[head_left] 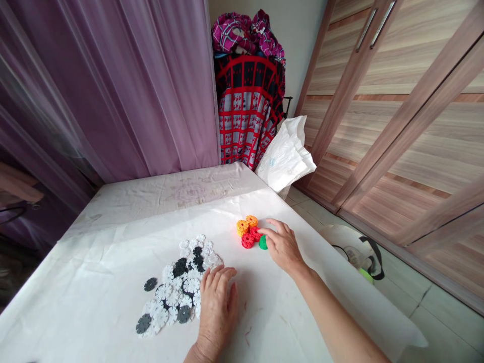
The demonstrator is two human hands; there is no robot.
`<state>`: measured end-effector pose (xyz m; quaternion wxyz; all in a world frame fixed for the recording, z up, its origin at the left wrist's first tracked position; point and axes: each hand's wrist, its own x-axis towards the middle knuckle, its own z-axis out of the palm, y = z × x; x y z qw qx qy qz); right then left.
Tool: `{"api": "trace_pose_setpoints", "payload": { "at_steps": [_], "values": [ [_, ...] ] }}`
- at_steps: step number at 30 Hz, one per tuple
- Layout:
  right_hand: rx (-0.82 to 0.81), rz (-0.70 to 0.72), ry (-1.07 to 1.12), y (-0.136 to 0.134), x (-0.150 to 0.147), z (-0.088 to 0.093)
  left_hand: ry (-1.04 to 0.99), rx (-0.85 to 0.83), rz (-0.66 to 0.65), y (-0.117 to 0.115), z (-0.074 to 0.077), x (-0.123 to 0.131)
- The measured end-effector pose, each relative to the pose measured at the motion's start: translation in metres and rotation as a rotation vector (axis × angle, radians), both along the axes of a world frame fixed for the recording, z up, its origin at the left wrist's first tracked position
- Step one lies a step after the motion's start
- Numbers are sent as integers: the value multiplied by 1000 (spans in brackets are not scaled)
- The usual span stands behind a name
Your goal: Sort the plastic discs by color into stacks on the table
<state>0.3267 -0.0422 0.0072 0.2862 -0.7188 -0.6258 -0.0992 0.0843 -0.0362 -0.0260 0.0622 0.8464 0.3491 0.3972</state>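
White notched discs [172, 295] lie spread over the cloth-covered table, with black discs [180, 267] scattered among them. My left hand [218, 300] rests at the right edge of this spread, fingers apart and holding nothing visible. Farther right stand small stacks of orange discs [242, 228], red discs [248, 240] and a green stack [262, 242]. Beside these stacks is my right hand [282, 244], its fingers apart, the index fingertip near the red discs. Part of the green stack is hidden behind that hand.
The table [124, 282] has a white cover. A purple curtain [151, 91] hangs behind it. At the back right stand a white bag [285, 156] and a red patterned cloth [245, 116]. Wooden cabinets [378, 126] and a white bucket [340, 237] are on the right.
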Motion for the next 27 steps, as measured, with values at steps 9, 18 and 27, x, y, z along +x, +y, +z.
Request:
{"api": "trace_pose_setpoints", "payload": {
  "at_steps": [9, 18, 27],
  "values": [
    [-264, 67, -117, 26, -17, 15, -5, -20, 17, 2, -5, -3],
    [-256, 42, -108, 24, -11, 12, -1, -44, 19, 2, -4, -3],
    [-276, 27, -123, 27, -11, 11, 17, -12, 33, -1, 5, -6]
  ]
}}
